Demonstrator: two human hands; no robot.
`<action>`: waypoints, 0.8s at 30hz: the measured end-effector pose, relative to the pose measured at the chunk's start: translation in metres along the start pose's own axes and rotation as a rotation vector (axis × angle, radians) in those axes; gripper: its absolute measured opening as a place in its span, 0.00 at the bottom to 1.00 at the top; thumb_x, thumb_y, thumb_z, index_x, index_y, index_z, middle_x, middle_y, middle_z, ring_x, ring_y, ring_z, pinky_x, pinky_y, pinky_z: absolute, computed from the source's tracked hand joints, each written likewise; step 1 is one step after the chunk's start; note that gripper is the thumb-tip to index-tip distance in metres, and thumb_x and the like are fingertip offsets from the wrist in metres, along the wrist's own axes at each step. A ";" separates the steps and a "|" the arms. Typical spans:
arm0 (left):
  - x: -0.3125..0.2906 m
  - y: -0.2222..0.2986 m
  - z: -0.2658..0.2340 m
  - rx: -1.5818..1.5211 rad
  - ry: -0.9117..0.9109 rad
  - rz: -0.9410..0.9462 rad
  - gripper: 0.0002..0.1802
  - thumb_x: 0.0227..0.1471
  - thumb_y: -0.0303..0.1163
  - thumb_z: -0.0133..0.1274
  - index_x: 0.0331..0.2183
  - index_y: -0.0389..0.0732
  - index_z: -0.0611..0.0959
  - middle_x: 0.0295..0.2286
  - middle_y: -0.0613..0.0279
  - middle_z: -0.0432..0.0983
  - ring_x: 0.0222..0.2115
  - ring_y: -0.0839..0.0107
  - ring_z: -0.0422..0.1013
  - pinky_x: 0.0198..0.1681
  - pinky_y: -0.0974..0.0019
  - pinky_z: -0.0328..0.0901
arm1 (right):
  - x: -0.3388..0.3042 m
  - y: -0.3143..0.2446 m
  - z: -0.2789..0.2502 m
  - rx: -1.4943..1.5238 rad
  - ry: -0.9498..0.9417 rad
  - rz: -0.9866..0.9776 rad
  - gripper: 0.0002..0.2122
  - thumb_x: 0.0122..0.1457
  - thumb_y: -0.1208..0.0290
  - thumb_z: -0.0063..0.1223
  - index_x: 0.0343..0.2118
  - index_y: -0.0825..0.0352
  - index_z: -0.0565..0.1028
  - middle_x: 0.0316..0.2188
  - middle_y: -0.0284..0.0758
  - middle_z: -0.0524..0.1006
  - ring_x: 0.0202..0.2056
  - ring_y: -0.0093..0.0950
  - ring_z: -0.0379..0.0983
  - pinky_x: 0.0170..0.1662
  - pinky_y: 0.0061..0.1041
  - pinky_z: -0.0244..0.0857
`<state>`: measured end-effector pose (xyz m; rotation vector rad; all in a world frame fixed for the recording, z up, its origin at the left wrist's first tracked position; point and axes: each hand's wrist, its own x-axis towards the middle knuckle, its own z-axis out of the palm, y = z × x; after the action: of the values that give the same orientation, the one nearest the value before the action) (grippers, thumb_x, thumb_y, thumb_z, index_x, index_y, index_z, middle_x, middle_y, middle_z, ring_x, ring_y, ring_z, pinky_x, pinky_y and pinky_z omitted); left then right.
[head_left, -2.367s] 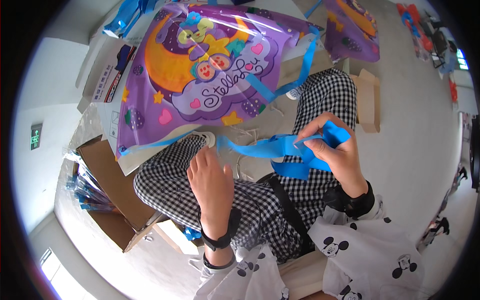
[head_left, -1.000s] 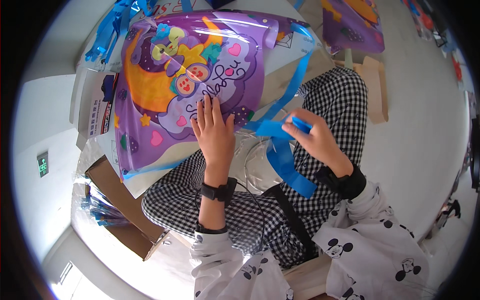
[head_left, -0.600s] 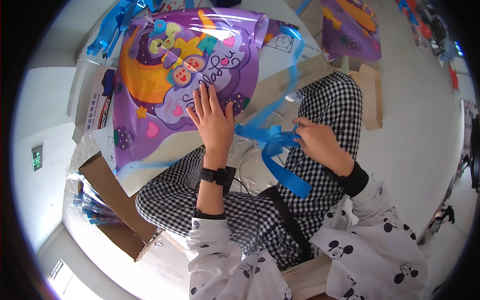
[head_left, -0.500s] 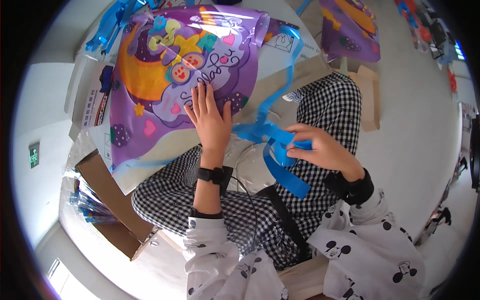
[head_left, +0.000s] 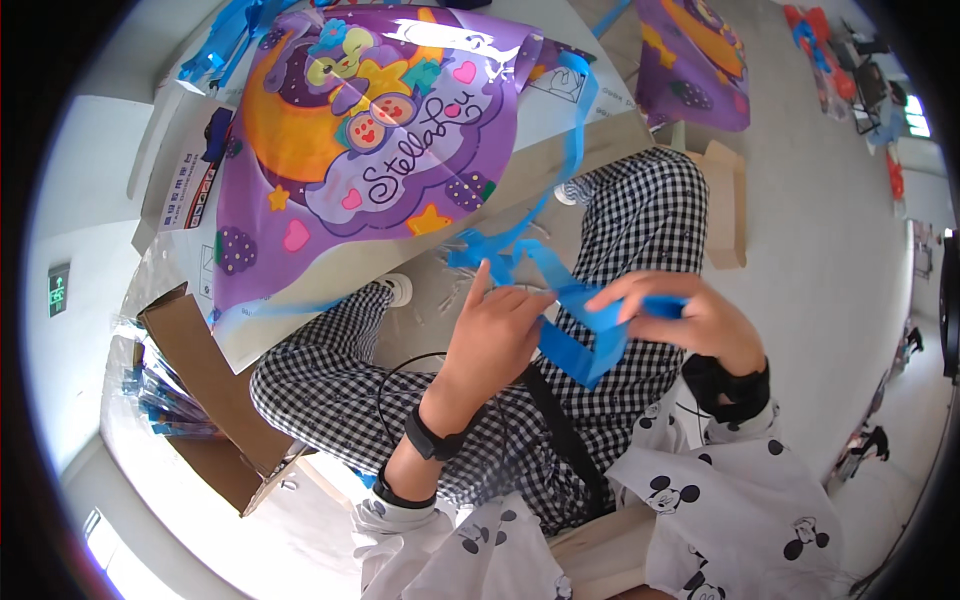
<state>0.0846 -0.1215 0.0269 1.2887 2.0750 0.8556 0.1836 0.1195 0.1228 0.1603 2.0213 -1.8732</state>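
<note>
Right of centre, the right hand point(head_left: 700, 318) grasps blue ribbon point(head_left: 578, 362); the left hand point(head_left: 497, 335), mid-frame, has an unclear grip; purple printed sheet point(head_left: 320, 215), upper left.

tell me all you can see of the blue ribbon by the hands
The blue ribbon is a flat, thin strip, possibly plastic, loosely folded above the checked trousers. The right hand pinches it; the left hand is close, contact unclear. One strand curves up toward the right corner of the purple sheet.
</note>
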 end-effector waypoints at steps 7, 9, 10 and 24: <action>-0.062 -0.078 0.054 0.007 -0.211 -0.345 0.24 0.48 0.36 0.61 0.48 0.39 0.79 0.39 0.52 0.79 0.45 0.54 0.73 0.57 0.48 0.60 | -0.083 -0.009 -0.059 0.184 1.033 -0.261 0.05 0.66 0.74 0.46 0.42 0.66 0.73 0.33 0.35 0.77 0.20 0.14 0.60 0.23 0.13 0.54; -0.058 -0.110 0.071 -0.242 -0.209 -0.493 0.23 0.48 0.37 0.59 0.46 0.38 0.79 0.38 0.48 0.78 0.41 0.52 0.75 0.46 0.48 0.68 | -0.099 -0.028 -0.075 0.107 1.218 -0.356 0.06 0.67 0.73 0.45 0.43 0.66 0.72 0.29 0.32 0.75 0.16 0.13 0.54 0.20 0.13 0.48; -0.057 -0.124 0.081 -0.241 -0.206 -0.492 0.23 0.48 0.37 0.59 0.46 0.38 0.79 0.38 0.48 0.78 0.41 0.52 0.75 0.46 0.48 0.68 | -0.115 -0.031 -0.090 0.151 1.200 -0.514 0.07 0.67 0.72 0.45 0.43 0.67 0.72 0.27 0.32 0.73 0.17 0.14 0.56 0.20 0.13 0.49; -0.054 -0.189 0.150 -1.430 1.071 -1.419 0.22 0.53 0.41 0.51 0.47 0.41 0.74 0.35 0.62 0.73 0.38 0.64 0.70 0.44 0.52 0.64 | 0.003 -0.092 -0.017 0.485 0.849 -0.843 0.09 0.67 0.69 0.45 0.44 0.68 0.69 0.33 0.35 0.71 0.20 0.20 0.64 0.20 0.14 0.52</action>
<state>0.1078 -0.2003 -0.2065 -1.4461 1.4463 1.7046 0.1468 0.1255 0.2081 0.3028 2.2725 -3.2552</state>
